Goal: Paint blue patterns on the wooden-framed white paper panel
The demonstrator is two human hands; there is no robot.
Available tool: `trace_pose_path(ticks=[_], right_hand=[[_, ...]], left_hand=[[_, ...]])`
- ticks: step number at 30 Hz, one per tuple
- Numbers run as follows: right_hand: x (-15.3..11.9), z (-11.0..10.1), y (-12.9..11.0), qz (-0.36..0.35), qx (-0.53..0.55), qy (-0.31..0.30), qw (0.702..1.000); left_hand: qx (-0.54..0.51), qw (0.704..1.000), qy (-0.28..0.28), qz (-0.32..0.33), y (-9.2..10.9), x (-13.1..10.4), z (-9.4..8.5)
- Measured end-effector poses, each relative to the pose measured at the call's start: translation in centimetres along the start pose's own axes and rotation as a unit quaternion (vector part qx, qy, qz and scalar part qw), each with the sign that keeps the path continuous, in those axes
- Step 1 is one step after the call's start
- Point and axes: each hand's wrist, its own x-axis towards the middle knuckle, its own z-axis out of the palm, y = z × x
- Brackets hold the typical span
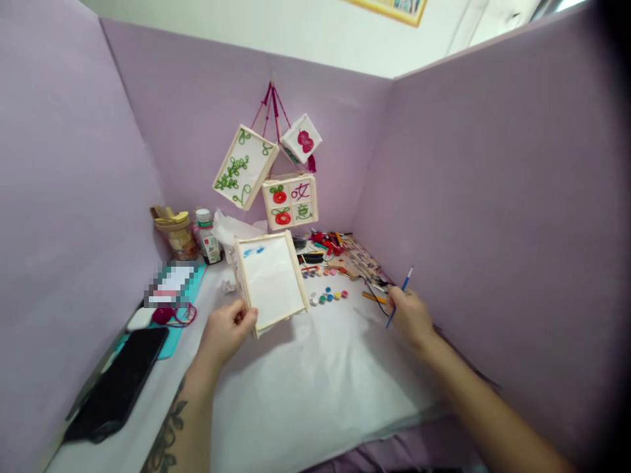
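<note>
My left hand (231, 327) grips the lower left corner of a wood-framed white panel box (276, 282), its thumb over the front. Small blue paint marks (254, 252) show near the panel's top left; the box is held tilted above the white-covered table (315, 394). Off to the right, my right hand (408, 311) is closed around a thin blue paintbrush (407, 279), which slants upward, apart from the box. Small paint pots (329, 297) in several colours stand on the table between the box and my right hand.
Decorated framed boxes (290, 202) hang by cords on the back partition. At left are a cup of sticks (178, 236), a bottle (209, 240), red yarn (165, 316) and a black phone (121, 387). Tools and brushes (362, 256) lie at the back right. Purple partitions (493, 197) enclose the table.
</note>
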Motion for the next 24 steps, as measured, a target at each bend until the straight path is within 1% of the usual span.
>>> trace_pose_path(ticks=[2, 4, 6, 9, 12, 14, 16, 17, 18, 19, 20, 21, 22, 24], right_hand=[[-1.2, 1.2, 1.6, 0.006, -0.024, -0.009, 1.000], [-1.7, 2.4, 2.7, 0.011, -0.037, -0.001, 0.999], [-1.8, 3.4, 3.4, 0.022, -0.038, 0.001, 0.999], [-1.7, 4.4, 3.9, 0.044, -0.023, -0.022, 0.999], [-1.4, 4.3, 3.8, 0.075, 0.006, -0.049, 0.996], [-0.9, 3.2, 3.3, 0.083, 0.029, -0.048, 0.995], [0.1, 1.4, 2.3, 0.077, 0.084, -0.019, 0.993], [0.8, 0.3, 1.5, 0.070, 0.137, 0.001, 0.988], [1.5, -0.8, 0.6, 0.069, 0.189, 0.033, 0.979], [2.4, -1.9, -0.6, 0.060, 0.243, 0.050, 0.967], [3.3, -2.9, -2.0, 0.043, 0.310, 0.057, 0.948], [4.2, -3.7, -3.6, 0.032, 0.377, 0.075, 0.922], [5.2, -4.3, -5.4, 0.021, 0.431, 0.080, 0.898], [7.1, -4.8, -9.2, -0.006, 0.511, 0.085, 0.856]], left_hand=[[-0.001, 1.000, 0.003, 0.003, 0.1, 0.0, 0.0], [-0.004, 1.000, 0.006, 0.002, 0.2, 0.1, -0.1], [-0.006, 1.000, 0.009, -0.001, 0.2, 0.1, -0.1], [-0.004, 1.000, 0.014, 0.000, 0.2, 0.2, -0.1], [0.005, 1.000, 0.017, 0.002, 0.1, 0.1, 0.0], [0.011, 1.000, 0.015, 0.004, 0.0, 0.1, 0.0], [0.015, 1.000, 0.013, 0.006, -0.1, 0.0, 0.1], [0.015, 1.000, 0.012, 0.007, -0.1, 0.1, 0.1], [0.015, 1.000, 0.012, 0.006, -0.1, 0.0, 0.1], [0.013, 1.000, 0.013, 0.004, 0.0, 0.0, 0.0], [0.011, 1.000, 0.013, 0.002, 0.1, 0.0, 0.0], [0.008, 1.000, 0.011, 0.001, 0.1, 0.0, 0.0], [0.004, 1.000, 0.010, -0.001, 0.2, -0.1, 0.0], [-0.004, 1.000, 0.007, -0.002, 0.3, -0.2, -0.1]])
